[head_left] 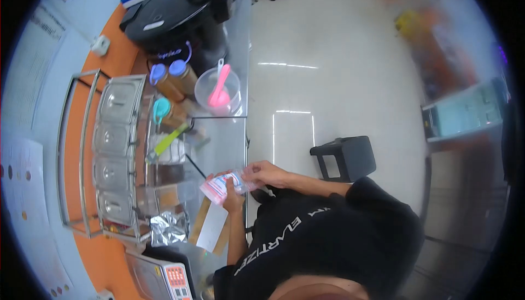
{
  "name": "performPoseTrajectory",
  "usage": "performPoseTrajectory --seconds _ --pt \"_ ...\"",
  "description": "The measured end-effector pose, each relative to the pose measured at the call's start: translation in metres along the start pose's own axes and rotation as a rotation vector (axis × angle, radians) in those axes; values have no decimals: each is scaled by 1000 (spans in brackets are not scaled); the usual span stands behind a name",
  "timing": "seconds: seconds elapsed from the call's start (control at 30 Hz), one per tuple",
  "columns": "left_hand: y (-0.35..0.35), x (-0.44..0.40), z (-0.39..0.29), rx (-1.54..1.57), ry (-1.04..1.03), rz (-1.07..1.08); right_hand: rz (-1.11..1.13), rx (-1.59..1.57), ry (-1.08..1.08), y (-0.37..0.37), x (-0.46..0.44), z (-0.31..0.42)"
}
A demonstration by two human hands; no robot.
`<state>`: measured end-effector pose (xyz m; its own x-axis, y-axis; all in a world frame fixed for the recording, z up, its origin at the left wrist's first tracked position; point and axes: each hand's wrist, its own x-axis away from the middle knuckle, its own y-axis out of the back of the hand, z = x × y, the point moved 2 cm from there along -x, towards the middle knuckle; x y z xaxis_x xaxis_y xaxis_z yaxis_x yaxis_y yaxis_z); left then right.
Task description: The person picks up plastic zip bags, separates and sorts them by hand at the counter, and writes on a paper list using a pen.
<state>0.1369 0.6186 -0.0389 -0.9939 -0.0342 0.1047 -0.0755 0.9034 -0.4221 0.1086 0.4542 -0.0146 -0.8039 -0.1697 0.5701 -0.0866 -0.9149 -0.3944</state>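
Note:
A small pink-and-white printed plastic packet (215,190) is held over the front edge of the steel counter. My left hand (234,197) is closed around its middle, the thumb lying across the print. At the packet's right end, my right hand (266,173) pinches the clear plastic with its fingertips. What is inside the packet I cannot make out. Beneath my left hand, a white paper sheet (213,229) lies over a brown board or card (200,223). Crumpled foil (168,229) sits to the left of these.
Lidded steel containers (115,100) stand in a rack along the wall. Nearby are sauce bottles (185,76), a clear tub (229,106) with a pink scoop (220,88), and a large black cooker (175,15). A weighing scale (158,278) is at bottom left. A black stool (355,158) stands on the floor.

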Motion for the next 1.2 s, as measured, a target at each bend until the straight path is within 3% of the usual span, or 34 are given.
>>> performPoseTrajectory --seconds 0.07,0.17,0.27,0.37,0.47,0.53,0.6,0.63,0.73,0.77,0.87,1.0,1.2 --pt "-18 13 -9 -36 -59 136 -143 20 59 6 18 -3" --pt "-28 18 3 -250 -138 575 -310 214 185 41 35 -10" --pt "-62 37 -14 286 388 738 -349 363 349 78 44 -2" --pt "-93 42 -25 666 584 1017 -264 529 471 100 80 46" --pt "-120 26 -2 82 1030 926 -197 729 650 127 103 77" --pt "-164 24 19 -27 1085 995 -143 903 672 151 116 96" --pt "-210 22 41 -135 1135 1053 -207 876 599 177 137 121" --pt "-222 14 65 49 1320 1008 -243 827 554 193 147 131" --pt "-295 15 82 -300 1118 1164 -321 820 587 250 180 157" --pt "-324 19 89 -296 1145 1156 -339 847 635 270 192 163" --pt "-408 26 112 -549 677 1511 -438 868 736 318 228 180" --pt "-477 39 146 -428 702 1549 -594 728 697 375 249 190" --pt "-532 17 194 -594 654 1555 -705 544 531 448 234 193"
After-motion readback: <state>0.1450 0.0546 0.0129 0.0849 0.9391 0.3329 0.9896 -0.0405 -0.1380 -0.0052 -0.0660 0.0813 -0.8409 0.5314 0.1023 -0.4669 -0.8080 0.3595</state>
